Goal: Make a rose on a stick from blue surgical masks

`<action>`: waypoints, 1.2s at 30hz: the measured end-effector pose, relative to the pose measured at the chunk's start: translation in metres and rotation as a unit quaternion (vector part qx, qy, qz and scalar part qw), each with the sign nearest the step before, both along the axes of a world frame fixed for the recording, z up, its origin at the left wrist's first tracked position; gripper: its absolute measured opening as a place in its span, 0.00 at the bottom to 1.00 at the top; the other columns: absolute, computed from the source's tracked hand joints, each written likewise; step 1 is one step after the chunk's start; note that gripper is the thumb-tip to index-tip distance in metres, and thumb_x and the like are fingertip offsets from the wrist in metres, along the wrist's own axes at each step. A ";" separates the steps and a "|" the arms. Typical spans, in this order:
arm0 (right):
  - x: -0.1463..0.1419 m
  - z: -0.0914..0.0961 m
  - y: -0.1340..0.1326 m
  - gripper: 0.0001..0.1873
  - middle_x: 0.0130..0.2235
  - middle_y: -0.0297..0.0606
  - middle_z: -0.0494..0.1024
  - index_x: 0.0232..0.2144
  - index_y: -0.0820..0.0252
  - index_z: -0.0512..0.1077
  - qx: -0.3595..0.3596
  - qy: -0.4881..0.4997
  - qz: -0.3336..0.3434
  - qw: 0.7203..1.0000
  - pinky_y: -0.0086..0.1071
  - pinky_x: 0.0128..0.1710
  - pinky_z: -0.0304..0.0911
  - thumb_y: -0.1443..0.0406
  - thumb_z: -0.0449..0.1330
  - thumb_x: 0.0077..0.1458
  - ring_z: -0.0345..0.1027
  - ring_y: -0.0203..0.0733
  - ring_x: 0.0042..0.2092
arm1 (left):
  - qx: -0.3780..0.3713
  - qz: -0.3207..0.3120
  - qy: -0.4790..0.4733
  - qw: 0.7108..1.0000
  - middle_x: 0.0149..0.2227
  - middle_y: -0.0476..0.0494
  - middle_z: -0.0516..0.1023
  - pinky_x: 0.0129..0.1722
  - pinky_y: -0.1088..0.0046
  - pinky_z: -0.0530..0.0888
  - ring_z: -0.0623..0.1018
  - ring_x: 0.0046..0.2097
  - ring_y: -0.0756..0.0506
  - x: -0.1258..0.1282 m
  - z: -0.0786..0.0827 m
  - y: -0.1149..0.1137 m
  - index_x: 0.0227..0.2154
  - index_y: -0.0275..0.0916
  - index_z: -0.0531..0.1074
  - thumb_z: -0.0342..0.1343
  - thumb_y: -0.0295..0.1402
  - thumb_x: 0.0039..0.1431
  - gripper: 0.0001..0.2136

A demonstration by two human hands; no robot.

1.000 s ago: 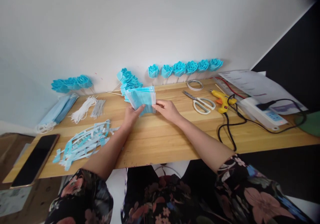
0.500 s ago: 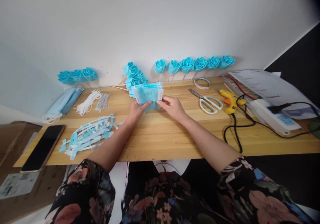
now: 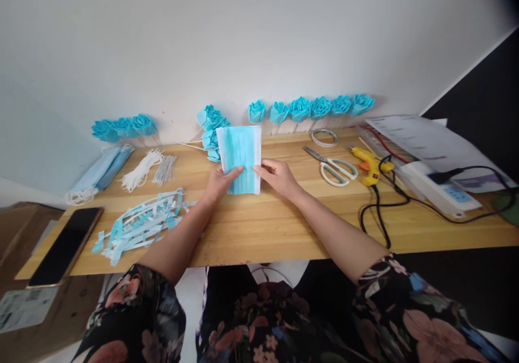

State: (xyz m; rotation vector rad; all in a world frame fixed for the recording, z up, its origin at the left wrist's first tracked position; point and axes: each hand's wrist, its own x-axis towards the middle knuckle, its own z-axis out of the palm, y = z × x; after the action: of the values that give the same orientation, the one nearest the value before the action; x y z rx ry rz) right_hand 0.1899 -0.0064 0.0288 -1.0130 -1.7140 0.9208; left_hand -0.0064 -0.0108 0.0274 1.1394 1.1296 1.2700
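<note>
A light blue pleated face mask (image 3: 240, 149) with white side edges is held up over the middle of the table; whether it is one sheet or several stacked cannot be told. My left hand (image 3: 222, 180) grips its lower left side, thumb across the front. At the lower right side my right hand (image 3: 279, 177) pinches the edge between thumb and fingers. No ear loops show on it. Just behind the mask lie several blue paper-like flowers (image 3: 211, 136) on thin sticks, partly hidden by it.
Trimmed strips (image 3: 141, 219), white loops (image 3: 141, 169), masks (image 3: 99, 173) and a phone (image 3: 67, 246) lie left. Rightward are scissors (image 3: 334, 168), a tape roll (image 3: 325, 137), a yellow glue gun (image 3: 370, 163) with a black cord, and a power strip (image 3: 446, 190). More flowers (image 3: 300, 109) lean on the wall.
The mask was folded or tilted with its top edges showing; now it stands taller and flatter, its pleated front facing me. Both hands keep hold of it in nearly the same place.
</note>
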 end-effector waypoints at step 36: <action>0.001 -0.005 0.006 0.28 0.25 0.35 0.73 0.27 0.60 0.76 -0.003 -0.022 -0.011 1.000 0.31 0.28 0.60 0.41 0.62 0.55 0.65 0.38 0.29 | 0.074 -0.026 0.010 0.997 0.45 0.38 0.85 0.49 0.59 0.80 0.83 0.47 0.36 -0.005 -0.003 0.007 0.42 0.36 0.80 0.74 0.51 0.42 0.29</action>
State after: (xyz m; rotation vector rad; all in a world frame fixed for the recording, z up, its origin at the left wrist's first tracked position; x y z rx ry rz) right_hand 0.1911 -0.0008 0.0239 -1.0616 -1.7337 0.8957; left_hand -0.0114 -0.0034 0.0242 1.2848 1.0284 1.3214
